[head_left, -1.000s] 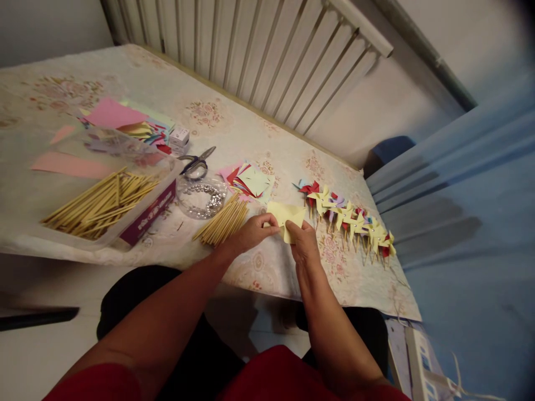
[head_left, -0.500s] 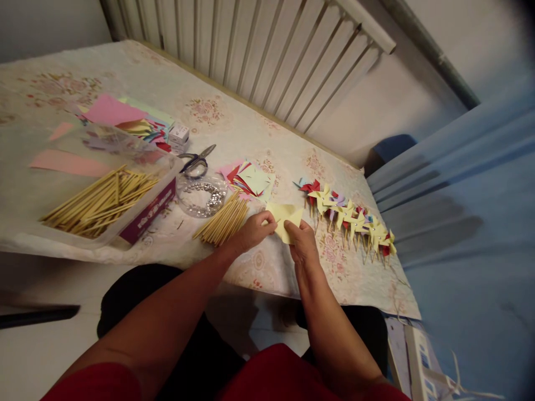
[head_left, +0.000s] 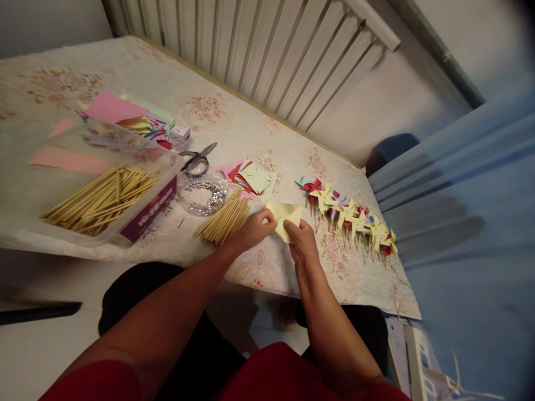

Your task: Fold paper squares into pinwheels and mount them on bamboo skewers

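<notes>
Your left hand (head_left: 252, 231) and right hand (head_left: 304, 245) pinch a yellow paper square (head_left: 287, 214) in their fingers, near a purple box (head_left: 149, 210) with unreadable print.

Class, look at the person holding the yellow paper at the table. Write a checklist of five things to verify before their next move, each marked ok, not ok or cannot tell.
1. Grip: the left hand and right hand both pinch the yellow paper: ok.
2. Fold creased flat: cannot tell.
3. Reach: the sticks lie in a loose pile beside the left hand: ok.
4. Supplies: the dish of shiny bits sits just behind the sticks: ok.
5. Room: the pinwheels lie in a row to the right, apart from both hands: ok.
</notes>
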Demonstrator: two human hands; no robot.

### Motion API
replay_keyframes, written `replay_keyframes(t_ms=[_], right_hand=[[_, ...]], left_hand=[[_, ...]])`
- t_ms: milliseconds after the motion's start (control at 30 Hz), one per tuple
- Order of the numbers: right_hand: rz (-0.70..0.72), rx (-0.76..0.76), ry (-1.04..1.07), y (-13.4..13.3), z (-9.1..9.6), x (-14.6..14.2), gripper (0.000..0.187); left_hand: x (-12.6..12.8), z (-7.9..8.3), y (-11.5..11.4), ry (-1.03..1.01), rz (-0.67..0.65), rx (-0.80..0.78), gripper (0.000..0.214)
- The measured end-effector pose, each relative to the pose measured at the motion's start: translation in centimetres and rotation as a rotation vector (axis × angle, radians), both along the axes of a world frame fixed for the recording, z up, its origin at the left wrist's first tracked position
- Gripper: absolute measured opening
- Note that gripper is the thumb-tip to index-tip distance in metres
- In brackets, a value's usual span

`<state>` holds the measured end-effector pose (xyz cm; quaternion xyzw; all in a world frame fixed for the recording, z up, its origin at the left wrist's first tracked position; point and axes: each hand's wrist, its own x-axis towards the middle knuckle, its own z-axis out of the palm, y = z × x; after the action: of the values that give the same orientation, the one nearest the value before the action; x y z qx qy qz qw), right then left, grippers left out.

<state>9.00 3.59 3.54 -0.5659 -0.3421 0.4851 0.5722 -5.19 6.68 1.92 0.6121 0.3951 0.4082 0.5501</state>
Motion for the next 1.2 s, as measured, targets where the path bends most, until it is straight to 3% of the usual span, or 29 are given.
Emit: replay_keyframes(t_ms=[300, 733, 833, 1033, 1100, 1200], right_hand=[[-0.02, -0.023, 0.004, 0.1, -0.1, -0.1, 0.023], [-0.057, -0.052, -0.056, 0.4, -0.6, -0.2, 0.031], [-0.074, -0.015, -0.035, 0.6, -0.7, -0.4, 0.032], [-0.177, 0.03, 0.08, 0.9, -0.2, -0.7, 0.039], [-0.206, 0.042, 0.109, 1.0, 0.0, -0.8, 0.04], [-0.229, 0.085, 0.148, 1.1, 0.1, -1.4, 0.039]], left_hand=[[0.2, -0.3, 0.1, 0.029, 0.024, 0.002, 0.012], [0.2, 0.6, -0.3, 0.061, 0.07, 0.05, 0.01], [0.4, 0.2, -0.3, -0.077, 0.052, -0.053, 0.009], [1.3, -0.9, -0.2, -0.641, 0.105, -0.454, 0.05], [1.5, -1.3, -0.3, -0.734, 0.113, -0.547, 0.05], [1.9, -1.9, -0.6, -0.773, -0.002, -0.573, 0.042]])
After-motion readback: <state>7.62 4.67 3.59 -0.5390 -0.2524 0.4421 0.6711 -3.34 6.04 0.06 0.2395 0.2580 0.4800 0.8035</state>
